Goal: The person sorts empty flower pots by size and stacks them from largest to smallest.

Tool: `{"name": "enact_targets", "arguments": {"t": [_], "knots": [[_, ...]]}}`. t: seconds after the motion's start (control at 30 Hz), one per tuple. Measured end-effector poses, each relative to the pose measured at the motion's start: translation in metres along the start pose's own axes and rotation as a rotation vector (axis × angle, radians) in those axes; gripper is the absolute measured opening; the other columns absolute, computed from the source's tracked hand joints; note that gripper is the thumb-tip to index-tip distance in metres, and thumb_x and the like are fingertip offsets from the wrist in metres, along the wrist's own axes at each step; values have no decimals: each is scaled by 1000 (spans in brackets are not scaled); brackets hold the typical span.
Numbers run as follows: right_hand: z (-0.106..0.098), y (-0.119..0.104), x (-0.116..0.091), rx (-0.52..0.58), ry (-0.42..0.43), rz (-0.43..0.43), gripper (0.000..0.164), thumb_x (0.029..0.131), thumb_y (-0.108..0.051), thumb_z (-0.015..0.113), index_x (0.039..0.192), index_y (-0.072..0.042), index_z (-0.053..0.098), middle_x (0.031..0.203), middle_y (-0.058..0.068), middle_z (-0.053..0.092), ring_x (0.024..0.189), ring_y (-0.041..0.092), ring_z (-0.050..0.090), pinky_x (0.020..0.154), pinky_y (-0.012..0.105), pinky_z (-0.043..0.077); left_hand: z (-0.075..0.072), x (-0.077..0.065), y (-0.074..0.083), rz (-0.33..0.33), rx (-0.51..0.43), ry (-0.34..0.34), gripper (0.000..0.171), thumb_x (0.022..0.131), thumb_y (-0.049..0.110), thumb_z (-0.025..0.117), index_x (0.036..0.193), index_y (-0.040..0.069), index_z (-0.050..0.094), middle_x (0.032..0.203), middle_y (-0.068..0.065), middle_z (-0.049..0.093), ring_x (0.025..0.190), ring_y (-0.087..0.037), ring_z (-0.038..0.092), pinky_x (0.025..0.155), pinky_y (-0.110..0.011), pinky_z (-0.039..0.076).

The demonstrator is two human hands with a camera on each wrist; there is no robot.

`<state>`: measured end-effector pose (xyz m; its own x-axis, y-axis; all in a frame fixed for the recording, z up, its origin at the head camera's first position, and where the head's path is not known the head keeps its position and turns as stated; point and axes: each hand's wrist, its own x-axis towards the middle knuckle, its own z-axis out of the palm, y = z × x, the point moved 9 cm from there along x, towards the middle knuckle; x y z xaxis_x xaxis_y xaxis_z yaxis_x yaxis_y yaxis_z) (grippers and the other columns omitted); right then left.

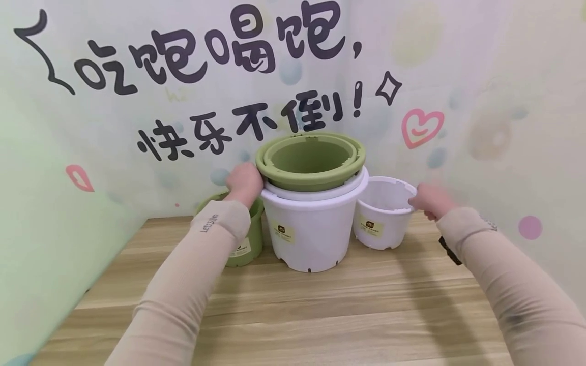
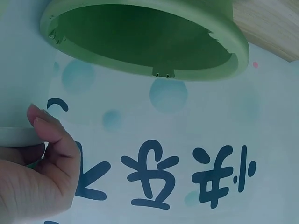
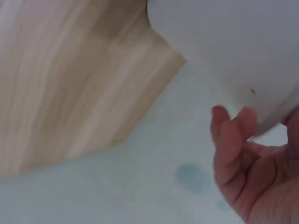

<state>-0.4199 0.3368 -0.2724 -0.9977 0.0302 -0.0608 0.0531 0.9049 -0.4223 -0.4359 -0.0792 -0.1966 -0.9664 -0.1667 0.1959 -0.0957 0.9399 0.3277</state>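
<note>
the large round white plastic pot [image 1: 316, 234], mid-frame, lies right of the nearer left hand [image 1: 244, 183], curled on its rim, while the right hand [image 1: 432, 199] pinches the small white plastic pot [image 1: 389, 226] centre-right

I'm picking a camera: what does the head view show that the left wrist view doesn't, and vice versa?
Only head: right grip on a small white pot; nested green pots.
Only left wrist: two small holes in the lone green pot's rim, and the left grip's fingertips pinching a white rim.
Both: left grip, lone green pot, wall lettering, wooden table.
</note>
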Motion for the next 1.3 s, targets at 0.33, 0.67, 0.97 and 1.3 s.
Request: {"name": "enact_targets", "arguments": {"t": [0.33,0.67,0.97,1.3], "knots": [[32,15,7,493,-124,19,38,81,-2,32,116,11,27,54,3,55,44,9,50,46,26,45,3,0,-1,-42,9,-4,31,94,10,33,108,0,59,111,-17,61,100,-29,60,80,-41,50],[6,12,2,521,-167,17,34,84,-4,33,114,11,26,59,-1,60,49,4,51,50,22,46,6,5,-2,-73,-48,6,31,94,8,32,107,2,60,112,-16,61,101,-28,60,80,-42,49],[-54,-9,-12,461,-193,-9,25,89,-5,33,107,9,26,61,-4,61,52,2,54,53,20,47,6,5,-6,-77,-52,0,31,94,9,32,107,1,59,112,-16,61,101,-29,59,81,-42,49],[-123,-31,-28,439,-178,28,20,92,-8,31,106,6,25,62,-3,62,52,2,56,55,19,49,5,4,-7,-76,-63,-5,30,94,9,33,106,1,60,110,-16,62,99,-28,60,79,-40,50]]}}
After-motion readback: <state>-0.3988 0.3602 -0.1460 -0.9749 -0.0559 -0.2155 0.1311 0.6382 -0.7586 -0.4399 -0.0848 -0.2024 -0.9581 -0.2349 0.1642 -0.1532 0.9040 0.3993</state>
